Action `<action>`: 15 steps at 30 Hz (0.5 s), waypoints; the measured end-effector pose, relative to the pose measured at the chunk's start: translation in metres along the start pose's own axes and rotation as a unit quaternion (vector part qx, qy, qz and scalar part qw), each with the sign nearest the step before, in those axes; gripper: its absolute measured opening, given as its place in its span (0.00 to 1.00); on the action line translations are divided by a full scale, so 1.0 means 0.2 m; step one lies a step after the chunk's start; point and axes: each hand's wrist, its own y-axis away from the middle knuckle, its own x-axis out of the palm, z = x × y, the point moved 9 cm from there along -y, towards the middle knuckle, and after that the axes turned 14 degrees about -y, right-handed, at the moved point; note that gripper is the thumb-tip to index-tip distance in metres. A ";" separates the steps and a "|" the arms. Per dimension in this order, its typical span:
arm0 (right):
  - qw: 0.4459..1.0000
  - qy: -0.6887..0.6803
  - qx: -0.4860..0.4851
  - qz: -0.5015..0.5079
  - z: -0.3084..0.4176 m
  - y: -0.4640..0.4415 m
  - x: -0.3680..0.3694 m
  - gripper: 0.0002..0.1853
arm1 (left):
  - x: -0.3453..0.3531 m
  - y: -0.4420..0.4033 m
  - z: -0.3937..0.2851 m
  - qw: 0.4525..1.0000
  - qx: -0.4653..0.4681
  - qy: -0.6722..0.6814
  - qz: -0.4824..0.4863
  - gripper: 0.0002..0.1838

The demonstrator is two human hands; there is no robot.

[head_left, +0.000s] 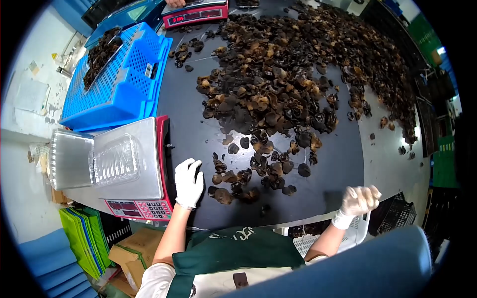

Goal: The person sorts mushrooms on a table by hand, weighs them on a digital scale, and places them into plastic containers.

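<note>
My left hand (189, 184), in a white glove, lies on the dark tabletop with its fingers stretched out, just right of the red-edged scale (149, 169). My right hand (361, 200), also gloved, is raised at the front right edge with its fingers curled; what it holds, if anything, cannot be made out. Dark wrinkled fungus pieces (268, 94) are heaped across the table, and a small loose group (248, 179) lies between my hands. A clear plastic tray (117, 160) rests on the scale's metal plate.
Stacked clear trays (72, 160) stand left of the scale. A blue crate (129, 94) with a filled tray (102, 57) on it is at the back left. Another scale (194, 17) with a co-worker's hand (175, 3) is at the top. A white basket (355, 231) sits below my right hand.
</note>
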 end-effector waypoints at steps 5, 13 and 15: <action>0.914 0.350 0.138 -0.153 -0.50 0.01 -0.28 0.17 | -0.14 -0.07 -0.27 0.994 0.106 -0.038 -0.008 0.09; 0.646 0.722 0.179 -0.172 -0.72 -0.05 -0.40 0.09 | -0.01 -0.08 -0.40 0.984 0.175 -0.025 -0.006 0.10; 0.587 0.789 0.130 -0.126 -0.71 -0.10 -0.40 0.09 | -0.02 -0.10 -0.34 0.990 0.138 -0.014 0.015 0.08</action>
